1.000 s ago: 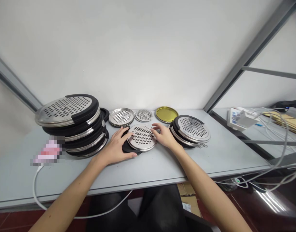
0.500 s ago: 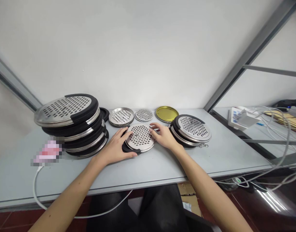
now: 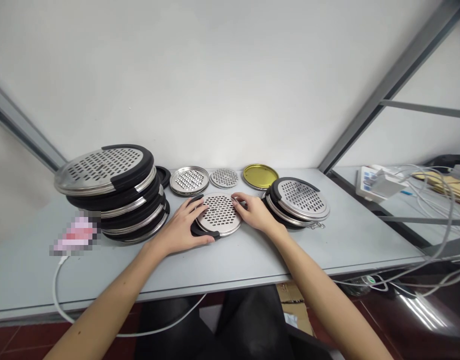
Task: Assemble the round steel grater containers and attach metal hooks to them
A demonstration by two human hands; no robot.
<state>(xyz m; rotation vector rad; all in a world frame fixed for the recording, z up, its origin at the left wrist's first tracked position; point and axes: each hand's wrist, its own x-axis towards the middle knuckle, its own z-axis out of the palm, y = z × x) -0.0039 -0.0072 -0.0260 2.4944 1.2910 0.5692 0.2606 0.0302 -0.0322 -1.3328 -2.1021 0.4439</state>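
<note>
A round metal grater [image 3: 219, 212] with slotted holes and a black rim grip on its left side lies flat on the table between my hands. My left hand [image 3: 180, 226] spans the black grip, fingers on its upper part and thumb at its lower end. At the upper right edge of the grater, the bent fingers of my right hand [image 3: 254, 211] hold the metal rim. Part of the grip is hidden behind my left fingers. Just right of my right hand stands a short stack of similar graters [image 3: 300, 196] with black grips.
A tall stack of black-edged graters [image 3: 104, 170] stands left. Along the wall lie grating discs [image 3: 189, 180], a perforated disc [image 3: 224, 177] and a yellow-gold lid [image 3: 260, 175]. A white cable [image 3: 55, 285] runs from a blurred pink item [image 3: 76, 234]. A power strip [image 3: 368, 182] sits right.
The right fingertips have drawn in slightly along the grater's upper right edge. The left hand keeps its place on the black grip. The whole view has shifted a little.
</note>
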